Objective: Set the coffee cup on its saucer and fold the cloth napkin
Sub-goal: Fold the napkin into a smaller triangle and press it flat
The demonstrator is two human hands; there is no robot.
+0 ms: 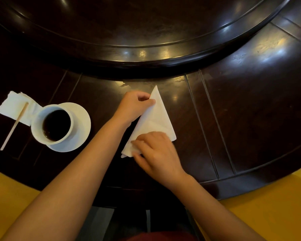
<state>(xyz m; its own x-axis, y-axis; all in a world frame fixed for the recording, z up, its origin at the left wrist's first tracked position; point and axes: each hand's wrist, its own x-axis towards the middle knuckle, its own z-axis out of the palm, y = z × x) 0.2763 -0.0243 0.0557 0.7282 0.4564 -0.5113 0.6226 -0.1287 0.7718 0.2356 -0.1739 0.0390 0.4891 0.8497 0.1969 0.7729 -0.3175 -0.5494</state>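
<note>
Dark glossy wood table (250,101), yellow floor (268,214), L hand (134,106) & R hand (156,150) pinching napkin (156,117)

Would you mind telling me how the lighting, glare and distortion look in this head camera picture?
Head view: the dark table is dim but carries bright glare patches, strongest at upper right; the raised turntable rim shows a row of highlights; the wide lens bows the table's edges; the white napkin, cup and saucer are nearly blown out; the right hand looks slightly soft.
</note>
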